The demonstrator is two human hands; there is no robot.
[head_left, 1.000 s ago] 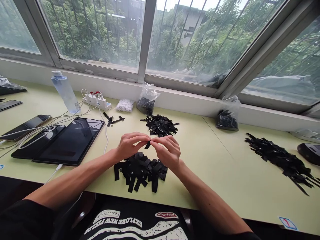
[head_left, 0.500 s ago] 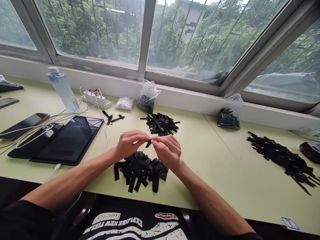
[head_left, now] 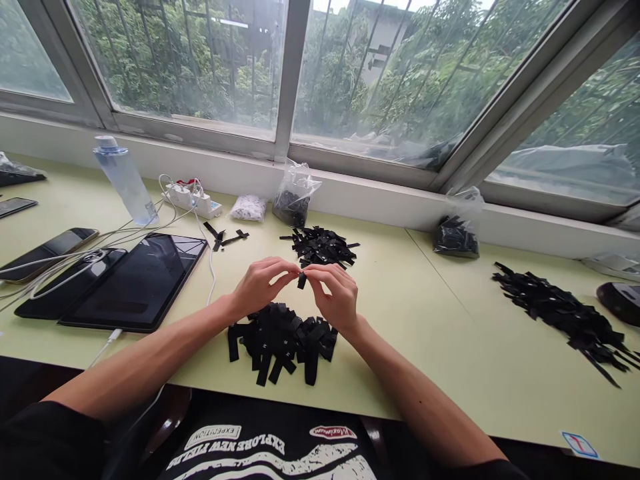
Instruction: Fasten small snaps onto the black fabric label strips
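Note:
My left hand (head_left: 260, 285) and my right hand (head_left: 336, 297) meet above the table, and both pinch one small black fabric label (head_left: 301, 281) between their fingertips. Directly below them lies a heap of black labels (head_left: 281, 340) near the table's front edge. A second, flatter heap of black labels (head_left: 321, 246) lies just beyond my hands.
A tablet (head_left: 137, 280), phones (head_left: 47, 250) and white cables lie at the left with a water bottle (head_left: 126, 180) and power strip (head_left: 195, 199). Plastic bags of labels (head_left: 294, 197) (head_left: 456, 230) stand by the window ledge. A long heap of black strips (head_left: 565, 320) lies at the right.
Both hands have risen slightly and the right hand has turned, so the black label between the fingertips now hangs more upright. The heaps have not moved.

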